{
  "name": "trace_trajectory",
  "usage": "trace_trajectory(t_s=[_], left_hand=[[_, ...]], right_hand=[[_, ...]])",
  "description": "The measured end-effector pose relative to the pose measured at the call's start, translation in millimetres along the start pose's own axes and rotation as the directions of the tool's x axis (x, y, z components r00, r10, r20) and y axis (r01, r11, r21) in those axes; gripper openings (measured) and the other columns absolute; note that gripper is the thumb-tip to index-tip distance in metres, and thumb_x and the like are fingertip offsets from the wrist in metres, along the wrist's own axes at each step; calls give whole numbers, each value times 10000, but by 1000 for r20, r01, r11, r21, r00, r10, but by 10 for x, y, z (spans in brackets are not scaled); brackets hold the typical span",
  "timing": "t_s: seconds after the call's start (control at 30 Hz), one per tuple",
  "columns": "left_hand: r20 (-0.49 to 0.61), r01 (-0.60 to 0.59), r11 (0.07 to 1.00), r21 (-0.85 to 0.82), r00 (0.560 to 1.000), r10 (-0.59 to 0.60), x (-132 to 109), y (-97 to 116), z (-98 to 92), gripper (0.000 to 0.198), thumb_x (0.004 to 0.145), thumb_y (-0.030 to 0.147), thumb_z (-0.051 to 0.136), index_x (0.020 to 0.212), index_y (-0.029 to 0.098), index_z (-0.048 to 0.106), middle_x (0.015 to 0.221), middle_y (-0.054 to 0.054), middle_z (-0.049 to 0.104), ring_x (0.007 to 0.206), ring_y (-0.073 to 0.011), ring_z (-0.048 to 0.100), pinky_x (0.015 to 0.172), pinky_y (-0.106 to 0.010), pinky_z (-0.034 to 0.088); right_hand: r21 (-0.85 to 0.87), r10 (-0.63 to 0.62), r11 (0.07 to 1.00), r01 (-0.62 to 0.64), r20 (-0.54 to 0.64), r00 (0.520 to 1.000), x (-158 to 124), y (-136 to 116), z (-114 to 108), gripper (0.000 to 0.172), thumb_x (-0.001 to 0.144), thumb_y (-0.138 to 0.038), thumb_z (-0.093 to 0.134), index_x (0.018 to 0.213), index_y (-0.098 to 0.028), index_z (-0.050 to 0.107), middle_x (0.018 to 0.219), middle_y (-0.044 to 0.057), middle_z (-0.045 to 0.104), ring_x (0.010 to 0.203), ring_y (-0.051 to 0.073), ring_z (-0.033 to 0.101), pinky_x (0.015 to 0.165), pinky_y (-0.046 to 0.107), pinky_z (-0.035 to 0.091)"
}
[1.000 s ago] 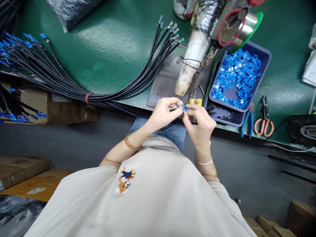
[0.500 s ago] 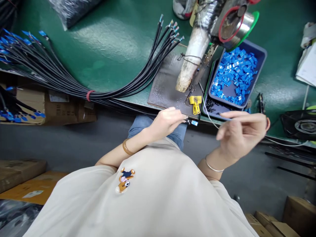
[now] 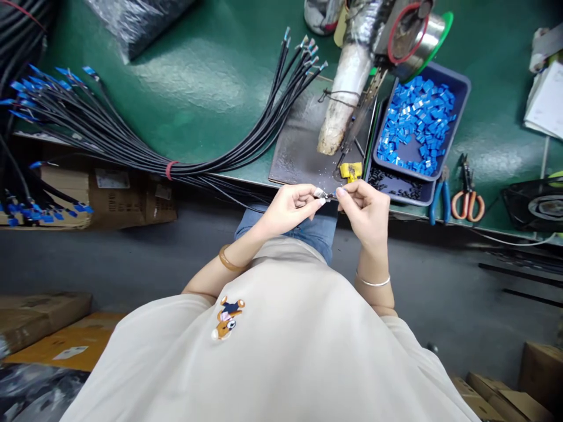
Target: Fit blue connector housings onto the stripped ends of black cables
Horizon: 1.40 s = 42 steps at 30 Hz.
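Note:
My left hand [image 3: 294,206] pinches the end of a black cable [image 3: 250,206] between thumb and fingers, just past the table's front edge. Close beside it, my right hand [image 3: 366,211] has thumb and forefinger closed at the tip of that cable. Small thin wires [image 3: 329,196] and a bit of blue show between the fingertips; the fingers mostly cover the connector there. Just beyond the hands, a yellow clamp [image 3: 352,170] lies on a dark board [image 3: 295,153]. Above the board slants a whitish, wire-bound tube [image 3: 341,111].
A tray [image 3: 461,111] of blue connectors overlaps another tray of small black parts [image 3: 398,186]. Blue-handled pliers [image 3: 446,199] and orange-handled scissors [image 3: 467,202] lie right of them. Bundled black cables [image 3: 211,167] stretch along the left. A solder spool [image 3: 422,53] stands at the back.
My right hand has come left from beside the trays to meet the left hand at the cable end. The thin pale cord near the yellow clamp no longer shows there.

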<state>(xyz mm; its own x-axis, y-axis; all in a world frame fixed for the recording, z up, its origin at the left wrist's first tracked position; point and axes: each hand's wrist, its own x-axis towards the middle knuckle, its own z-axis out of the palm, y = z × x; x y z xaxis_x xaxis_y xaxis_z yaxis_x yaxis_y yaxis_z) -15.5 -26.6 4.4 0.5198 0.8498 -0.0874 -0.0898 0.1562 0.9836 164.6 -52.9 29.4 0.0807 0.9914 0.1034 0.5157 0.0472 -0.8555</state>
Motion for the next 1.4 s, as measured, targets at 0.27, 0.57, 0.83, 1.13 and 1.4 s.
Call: trace_trajectory(t_s=[0.27, 0.57, 0.83, 1.13, 1.4], left_hand=[[-116, -81, 997, 18, 990, 83, 49, -22, 115, 206, 831, 323, 655, 844, 117, 646, 676, 20, 548, 567, -50, 470, 552, -176, 402], [-129, -100, 990, 94, 985, 112, 70, -52, 149, 183, 841, 298, 626, 800, 120, 608, 678, 21, 494, 629, -62, 425, 594, -179, 375], [-90, -95, 989, 112, 990, 106, 81, -24, 138, 187, 846, 301, 612, 771, 132, 582, 634, 43, 407, 586, -55, 341, 548, -174, 324], [-114, -108, 975, 197, 985, 132, 81, -98, 151, 189, 856, 309, 597, 793, 132, 601, 658, 29, 458, 612, -64, 404, 593, -185, 364], [-119, -106, 965, 241, 983, 138, 79, -112, 156, 185, 863, 313, 581, 794, 142, 593, 653, 31, 447, 605, -69, 399, 582, -192, 352]], right_hand=[[-83, -68, 995, 46, -278, 958, -113, 5, 31, 182, 885, -358, 614, 876, -185, 669, 656, -27, 610, 499, 62, 492, 490, 213, 368], [-187, -172, 972, 146, -131, 976, -160, -30, 69, 98, 851, -243, 640, 874, -184, 714, 681, -22, 631, 523, 57, 448, 527, 213, 380], [-187, -194, 967, 174, -95, 976, -154, 5, 42, 97, 847, -211, 630, 885, -183, 715, 707, -15, 655, 528, 57, 464, 545, 209, 398], [-214, -249, 950, 227, -82, 965, -145, 36, 39, 94, 855, -189, 619, 885, -175, 707, 735, -1, 680, 581, 73, 539, 580, 211, 429], [-256, -252, 940, 225, -76, 965, -142, 22, 44, 96, 864, -199, 612, 862, -178, 706, 732, 1, 688, 578, 76, 554, 575, 214, 439]])
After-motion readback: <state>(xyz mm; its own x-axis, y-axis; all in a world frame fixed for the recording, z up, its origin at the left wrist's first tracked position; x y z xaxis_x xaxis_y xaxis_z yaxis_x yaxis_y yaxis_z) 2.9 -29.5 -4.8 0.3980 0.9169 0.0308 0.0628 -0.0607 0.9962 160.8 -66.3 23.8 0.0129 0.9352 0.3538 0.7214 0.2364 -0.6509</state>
